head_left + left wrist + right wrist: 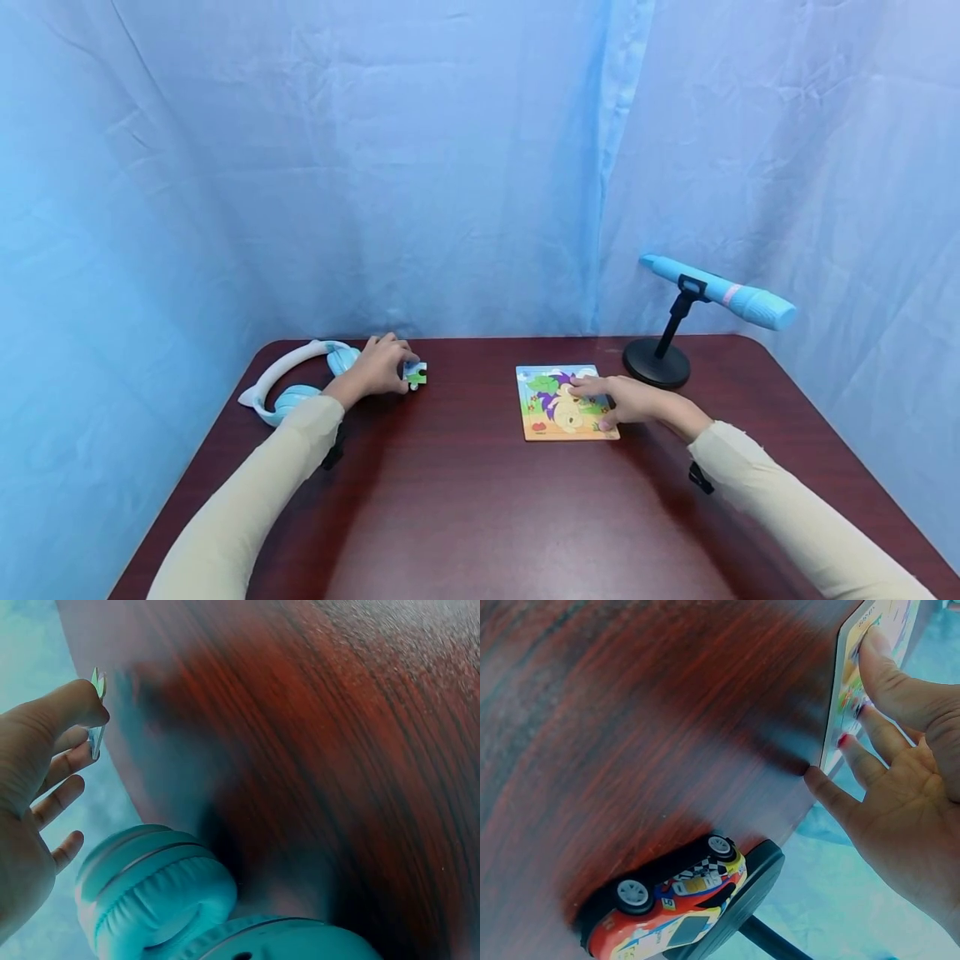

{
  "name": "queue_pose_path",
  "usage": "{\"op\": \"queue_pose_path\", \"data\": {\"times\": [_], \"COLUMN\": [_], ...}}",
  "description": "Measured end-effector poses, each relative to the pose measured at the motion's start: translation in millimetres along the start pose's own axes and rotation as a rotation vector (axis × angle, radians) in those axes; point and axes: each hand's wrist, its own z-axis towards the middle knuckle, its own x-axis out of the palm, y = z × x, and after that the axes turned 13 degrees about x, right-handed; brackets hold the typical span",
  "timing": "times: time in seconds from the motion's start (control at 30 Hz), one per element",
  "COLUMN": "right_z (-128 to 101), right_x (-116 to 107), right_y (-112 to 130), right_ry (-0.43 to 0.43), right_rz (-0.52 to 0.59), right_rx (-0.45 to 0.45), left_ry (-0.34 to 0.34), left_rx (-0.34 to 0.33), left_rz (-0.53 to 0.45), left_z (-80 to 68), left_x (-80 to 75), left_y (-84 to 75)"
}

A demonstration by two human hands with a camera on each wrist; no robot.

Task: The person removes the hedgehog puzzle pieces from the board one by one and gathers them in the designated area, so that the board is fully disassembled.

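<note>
My left hand pinches a small jigsaw puzzle piece, blue and green, between thumb and fingers. In the left wrist view the piece shows edge-on above the table, while the other fingers spread loosely. Toward the right, a square hedgehog jigsaw puzzle lies flat on the table. My right hand reaches over its right side with the fingers spread. The right wrist view shows the thumb and fingertips touching the puzzle board, and part of the picture is hidden under the hand.
Light blue headphones with a white cat-ear band lie beside my left wrist. A blue microphone sits on a black round-based stand at the back right. Near that base is a toy race car. Blue curtains hang behind the table.
</note>
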Motion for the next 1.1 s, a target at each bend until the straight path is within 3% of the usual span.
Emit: {"op": "queue_pose_path", "data": {"times": [0.33,1.1], "right_z": [-0.9,-3.9], "right_x": [2.1,1.2], "right_y": [-0.5,2.7], "right_ry": [0.000,-0.022], "right_rz": [0.005,0.001], "right_rx": [0.005,0.024], "left_ry": [0.025,0.060], "left_rx": [-0.012,-0.055], "left_rz": [-0.017,-0.026], "left_z": [0.0,5.6], "left_x": [8.5,10.5], "left_y": [3.3,4.6]}}
